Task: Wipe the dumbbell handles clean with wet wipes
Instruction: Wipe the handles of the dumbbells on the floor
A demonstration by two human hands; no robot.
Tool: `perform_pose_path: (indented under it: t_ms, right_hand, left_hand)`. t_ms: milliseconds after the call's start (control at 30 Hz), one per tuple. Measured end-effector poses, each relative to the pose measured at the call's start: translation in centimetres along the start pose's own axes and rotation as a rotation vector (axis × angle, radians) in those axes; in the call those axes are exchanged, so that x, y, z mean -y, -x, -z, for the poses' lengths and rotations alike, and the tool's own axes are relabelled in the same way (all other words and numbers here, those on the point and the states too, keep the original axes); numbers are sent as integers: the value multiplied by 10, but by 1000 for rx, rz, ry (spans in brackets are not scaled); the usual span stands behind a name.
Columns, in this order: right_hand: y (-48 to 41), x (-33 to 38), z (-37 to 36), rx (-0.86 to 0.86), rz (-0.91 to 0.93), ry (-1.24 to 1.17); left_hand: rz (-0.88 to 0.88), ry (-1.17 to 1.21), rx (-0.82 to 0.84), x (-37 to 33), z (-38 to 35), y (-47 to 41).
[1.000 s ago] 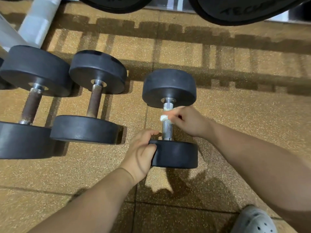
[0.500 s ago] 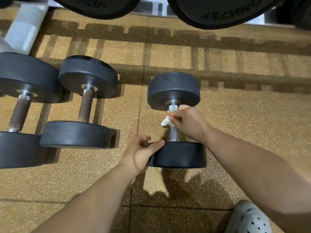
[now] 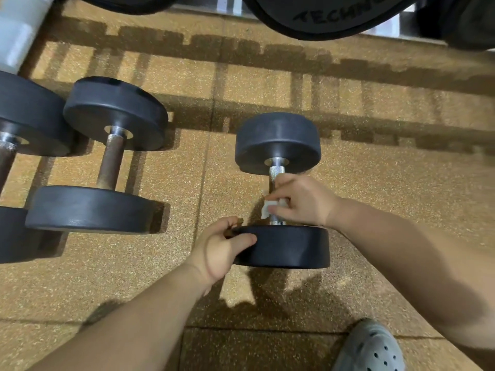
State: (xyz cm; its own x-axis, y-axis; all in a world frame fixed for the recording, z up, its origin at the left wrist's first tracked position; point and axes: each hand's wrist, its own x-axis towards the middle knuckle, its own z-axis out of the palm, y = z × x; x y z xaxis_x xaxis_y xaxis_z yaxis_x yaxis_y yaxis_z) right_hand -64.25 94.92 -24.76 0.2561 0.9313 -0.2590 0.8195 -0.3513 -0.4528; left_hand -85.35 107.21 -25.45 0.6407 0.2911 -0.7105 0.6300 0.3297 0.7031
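A black dumbbell (image 3: 278, 140) with a silver handle (image 3: 276, 171) lies on the tan rubber floor in the middle. My right hand (image 3: 302, 200) is wrapped round the lower part of that handle with a white wet wipe (image 3: 267, 207) pressed against it. My left hand (image 3: 222, 250) grips the left edge of the near weight head (image 3: 289, 247), thumb on its side face. Only the top of the handle shows above my fingers.
Two more black dumbbells lie to the left, one with a rusty brown handle (image 3: 111, 162), the other (image 3: 24, 116) cut off by the frame edge. Large black weight plates (image 3: 334, 14) hang over the far edge. My grey clog (image 3: 372, 346) stands at the bottom right.
My right hand with the wipe has slid down the handle from near the far head toward the near head. My left hand has stayed on the near head, its grip shifting slightly.
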Motion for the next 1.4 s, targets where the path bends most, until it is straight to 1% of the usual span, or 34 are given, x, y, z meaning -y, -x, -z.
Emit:
perform_pose_path:
  t_ms: [67, 200, 267, 300, 333, 400, 433, 467, 500, 567, 600, 633, 667, 733, 767, 800, 867, 900, 1000, 1067, 1133, 1267, 1333, 1400]
  right_hand:
    - [0, -6, 5, -17, -12, 43]
    - [-7, -14, 4, -244, -146, 45]
    - [-3, -19, 1, -287, -167, 54]
    - [1, -20, 0, -268, -127, 50]
    - [6, -20, 2, -206, -53, 39]
    - [10, -21, 11, -9, 61, 29]
    - [9, -23, 16, 59, 70, 44]
    - [6, -26, 20, 75, 54, 61]
    - [2, -30, 22, 24, 20, 71]
    - [-4, -35, 20, -197, -89, 96]
    - [-5, -32, 17, -281, -145, 109]
    - [-5, -27, 13, -302, -181, 103]
    - [-4, -20, 9, -245, -179, 84]
    - [-2, -6, 8, 50, -97, 56]
    - [-2, 1, 13, 166, -64, 53]
    - [-7, 5, 19, 206, -59, 49]
    - [-20, 12, 30, 137, -114, 7]
    - [-26, 15, 33, 105, -148, -16]
    - [-44, 27, 24, 122, -237, -32]
    - [-57, 34, 15, 152, -310, 5]
    - [-69, 43, 13, 178, -371, 42]
    - [-91, 69, 18, 201, -493, 30]
    - [-102, 81, 17, 207, -534, 68]
    - [-113, 89, 16, 220, -590, 109]
  left_hand:
    - [-7, -4, 14, -3, -7, 1]
    - [-44, -117, 15, -7, -17, -1]
    - [-67, -215, 13, -10, -22, -1]
    - [-77, -302, 0, -11, -23, -1]
    - [-94, -387, -20, -13, -26, -1]
    - [-140, -495, -55, -17, -31, 1]
    - [-162, -518, -61, -19, -32, 2]
    - [-176, -526, -58, -20, -33, 2]
    - [-186, -523, -48, -19, -34, 2]
    - [-202, -525, -18, -18, -33, 1]
    - [-212, -539, -10, -17, -32, 0]
    - [-220, -552, -8, -16, -29, -1]
    - [-213, -555, -5, -15, -25, -3]
    - [-190, -550, 0, -14, -15, -5]
    - [-176, -535, 11, -16, -9, -3]
    - [-158, -478, 25, -16, -1, -2]
    - [-141, -319, 56, -16, 11, 1]
    - [-155, -318, 43, -18, 15, 2]
    - [-198, -473, -113, -28, 23, 11]
    - [-214, -540, -159, -37, 28, 17]
    - [-291, -718, -206, -48, 42, 23]
    - [-408, -1016, -324, -77, 96, 34]
    - [-455, -1196, -380, -92, 129, 37]
    - [-472, -1401, -371, -104, 165, 39]
